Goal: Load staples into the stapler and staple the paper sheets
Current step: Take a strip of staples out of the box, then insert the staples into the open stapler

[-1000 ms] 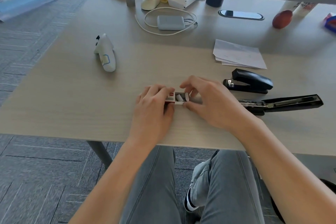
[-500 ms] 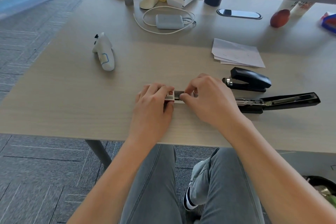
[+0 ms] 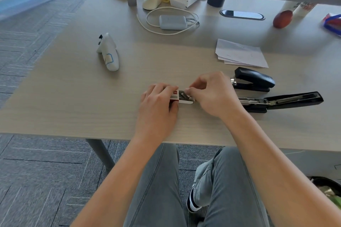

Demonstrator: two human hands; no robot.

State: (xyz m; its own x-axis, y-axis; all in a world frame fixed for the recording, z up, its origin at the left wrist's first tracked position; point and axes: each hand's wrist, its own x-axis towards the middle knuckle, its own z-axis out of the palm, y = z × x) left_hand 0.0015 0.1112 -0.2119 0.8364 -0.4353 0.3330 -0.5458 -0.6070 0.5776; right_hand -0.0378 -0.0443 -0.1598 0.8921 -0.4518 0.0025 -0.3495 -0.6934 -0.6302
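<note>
A small red and white staple box (image 3: 175, 95) lies on the desk with its inner tray slid out to the right. My left hand (image 3: 158, 108) grips the box sleeve. My right hand (image 3: 212, 96) pinches a strip of staples (image 3: 185, 96) at the open tray. Just right of my right hand lies a black stapler (image 3: 280, 100) folded wide open, its staple channel showing. A second black stapler (image 3: 253, 81) sits closed behind it. A small stack of white paper sheets (image 3: 239, 53) lies further back.
A white handheld controller (image 3: 108, 53) lies at the left of the desk (image 3: 73, 97). At the back are a grey power pack with white cable (image 3: 172, 22), a white mouse (image 3: 151, 2), a phone (image 3: 241, 14) and a red-brown ball (image 3: 282, 19). My knees are under the front edge.
My right hand's fingers have moved into the opened tray and now pinch a staple strip. My left hand has kept its hold on the box.
</note>
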